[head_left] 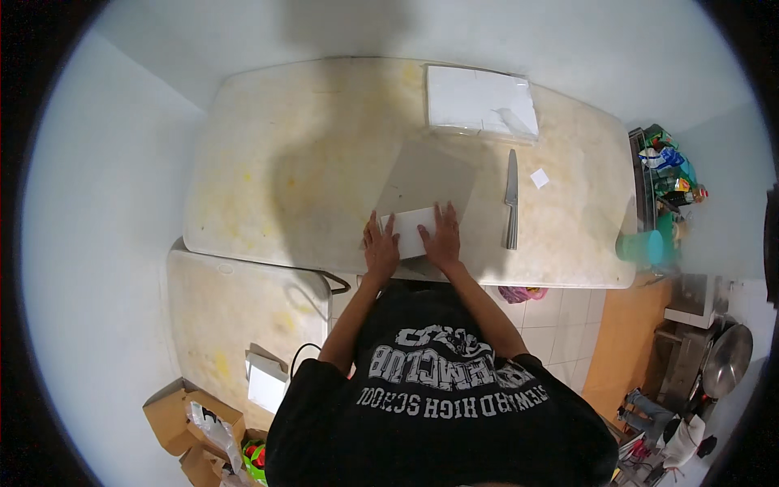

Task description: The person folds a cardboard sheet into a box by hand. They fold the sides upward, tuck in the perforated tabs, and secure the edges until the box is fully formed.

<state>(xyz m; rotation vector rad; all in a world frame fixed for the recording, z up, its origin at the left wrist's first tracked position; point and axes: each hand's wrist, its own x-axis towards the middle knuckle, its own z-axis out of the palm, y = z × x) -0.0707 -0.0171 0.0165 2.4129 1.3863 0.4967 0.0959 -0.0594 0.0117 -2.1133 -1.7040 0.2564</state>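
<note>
A small white sheet of paper or card (411, 230) lies on a grey rectangular board (430, 174) near the table's front edge. My left hand (380, 247) rests on the paper's left side, fingers stretched forward and spread. On its right side lies my right hand (442, 239), fingers also extended and apart, pressing down near the edge. Whether the paper is folded cannot be made out. To the right of the board is a knife (511, 199) with a metal handle, its blade pointing away from me. Beside the blade sits a small white paper square (540, 178).
A stack of white paper in clear wrap (481, 101) lies at the table's (243, 162) far side. A turquoise cup (641, 247) stands at the right edge, near a rack of packets (669, 166). A lower table (243, 300) adjoins at left, with an open cardboard box (174, 422) nearby.
</note>
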